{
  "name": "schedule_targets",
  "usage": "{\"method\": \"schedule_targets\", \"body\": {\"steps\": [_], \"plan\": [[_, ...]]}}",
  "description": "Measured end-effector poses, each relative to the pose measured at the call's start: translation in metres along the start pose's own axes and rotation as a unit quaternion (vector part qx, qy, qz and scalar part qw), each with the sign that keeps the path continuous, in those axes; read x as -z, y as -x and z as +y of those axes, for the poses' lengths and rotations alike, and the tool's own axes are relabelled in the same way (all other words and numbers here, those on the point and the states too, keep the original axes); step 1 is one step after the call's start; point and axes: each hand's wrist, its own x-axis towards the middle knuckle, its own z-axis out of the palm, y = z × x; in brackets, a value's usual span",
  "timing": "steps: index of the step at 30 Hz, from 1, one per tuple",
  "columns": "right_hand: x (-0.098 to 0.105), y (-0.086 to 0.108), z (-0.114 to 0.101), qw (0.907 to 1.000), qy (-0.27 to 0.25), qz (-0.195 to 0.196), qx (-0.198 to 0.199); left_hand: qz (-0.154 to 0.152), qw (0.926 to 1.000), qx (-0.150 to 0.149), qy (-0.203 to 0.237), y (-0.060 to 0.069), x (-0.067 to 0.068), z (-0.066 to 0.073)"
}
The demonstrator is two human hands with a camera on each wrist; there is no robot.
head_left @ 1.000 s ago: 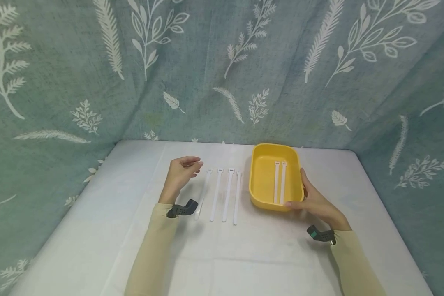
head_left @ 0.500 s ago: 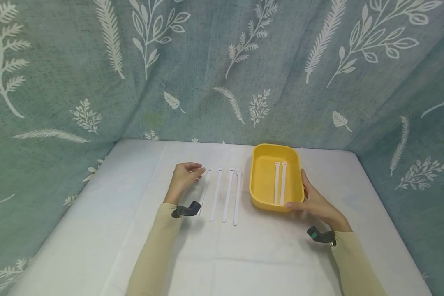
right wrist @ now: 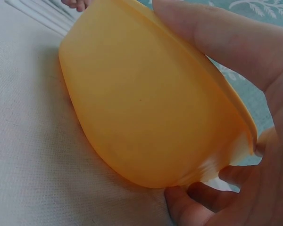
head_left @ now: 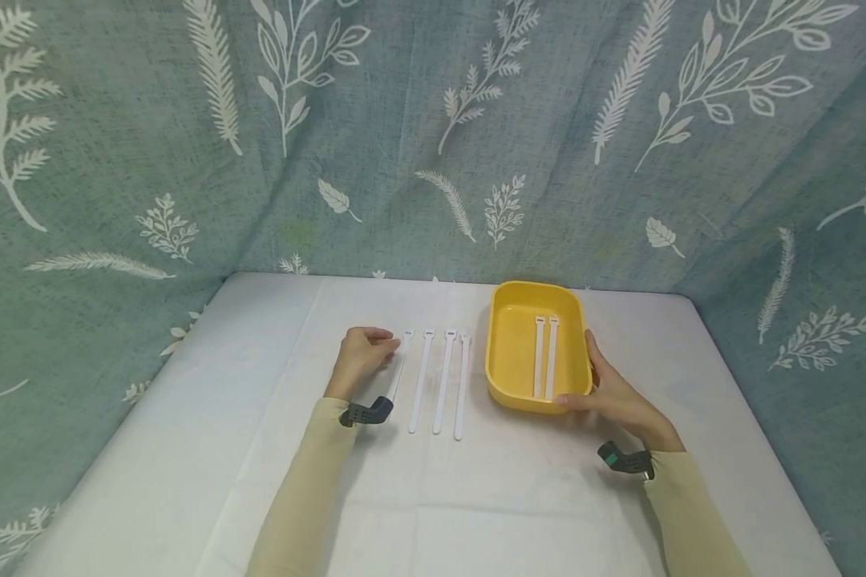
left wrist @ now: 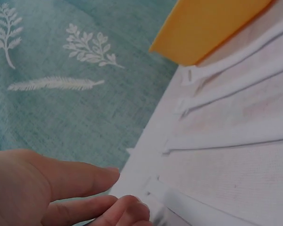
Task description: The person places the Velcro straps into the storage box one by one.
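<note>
In the head view four white zip-tie-like strips (head_left: 443,385) lie side by side on the table. My left hand (head_left: 358,361) is at the head end of the leftmost strip (head_left: 402,361), fingers loosely bent. Its thumb and fingers (left wrist: 85,181) look just short of that strip (left wrist: 193,207) in the left wrist view, holding nothing visible. Two more strips (head_left: 552,361) lie lengthwise inside a yellow tray (head_left: 508,344). My right hand (head_left: 624,405) grips the tray's near right corner, thumb on the rim and the other fingers round the outer wall (right wrist: 141,103).
A white cloth covers the table (head_left: 491,505). Behind it and at both sides hangs a green leaf-patterned curtain (head_left: 397,216). Dark bands with small devices sit on both wrists, below the hands.
My left hand has moved slightly right and towards the near side, closer to the leftmost strip. The right hand and the tray have stayed in place.
</note>
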Motion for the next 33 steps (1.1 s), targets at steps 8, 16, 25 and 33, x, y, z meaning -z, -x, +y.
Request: {"method": "schedule_targets", "body": {"steps": [8, 16, 25, 33], "plan": [[0.000, -0.001, 0.002, 1.0000, -0.002, 0.000, -0.007, -0.003, 0.9995, -0.002, -0.031, 0.000, -0.004, -0.003], [0.000, -0.001, 0.003, 1.0000, -0.004, -0.001, -0.007, -0.012, 0.9988, 0.001, -0.047, 0.006, -0.005, -0.001], [0.000, -0.002, 0.002, 1.0000, 0.001, 0.000, -0.004, -0.024, 0.9979, 0.001, -0.060, 0.007, -0.007, 0.000], [0.000, -0.002, 0.002, 0.9999, 0.004, 0.002, -0.013, -0.013, 0.9968, -0.003, -0.079, 0.009, -0.011, 0.001]]}}
